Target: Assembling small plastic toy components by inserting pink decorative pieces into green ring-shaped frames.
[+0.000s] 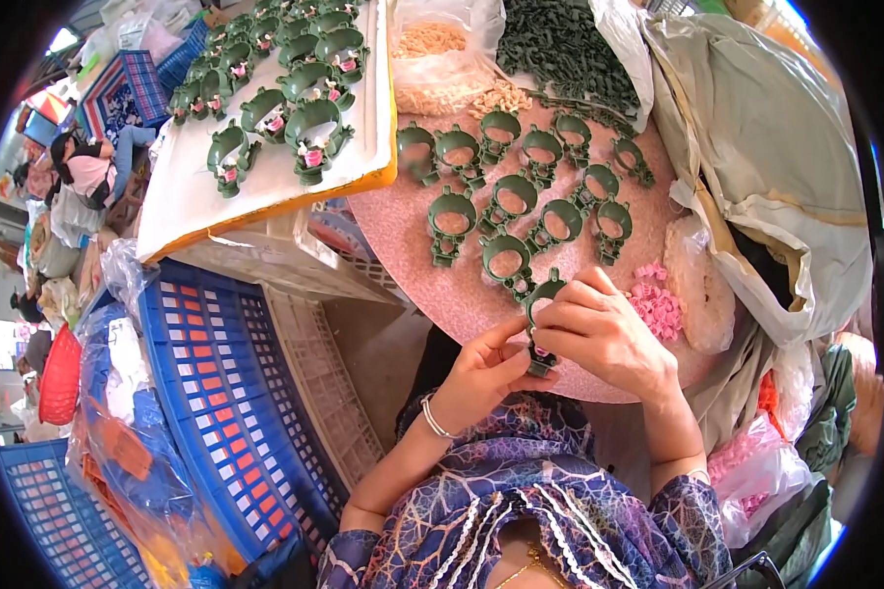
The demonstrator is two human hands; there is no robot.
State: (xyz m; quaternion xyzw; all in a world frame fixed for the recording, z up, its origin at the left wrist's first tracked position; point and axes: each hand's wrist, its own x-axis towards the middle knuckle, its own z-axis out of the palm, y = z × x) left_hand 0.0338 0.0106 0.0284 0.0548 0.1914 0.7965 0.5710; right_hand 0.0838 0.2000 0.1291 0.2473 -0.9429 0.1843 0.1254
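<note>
Low over the near edge of a round pink table (408, 260), both my hands are closed on one green plastic ring-shaped piece (540, 292). My left hand (476, 381) grips its lower part from the left, thumb and fingers pinched together. From the right, my right hand (607, 334) presses its fingers against the same piece, partly hiding it. A spot of pink shows at its base between the fingertips. Just beyond lie several similar green ring pieces (509, 199) with bare centres. Small pink plastic parts (655, 306) are heaped beside my right hand.
A white tray (182, 211) at upper left bears green rings with pink-and-white figures (314, 142). Pale parts (432, 39) and dark green parts (570, 54) fill bags at the back. Blue crates (172, 368) stand left; a large grey sack (766, 128) stands right.
</note>
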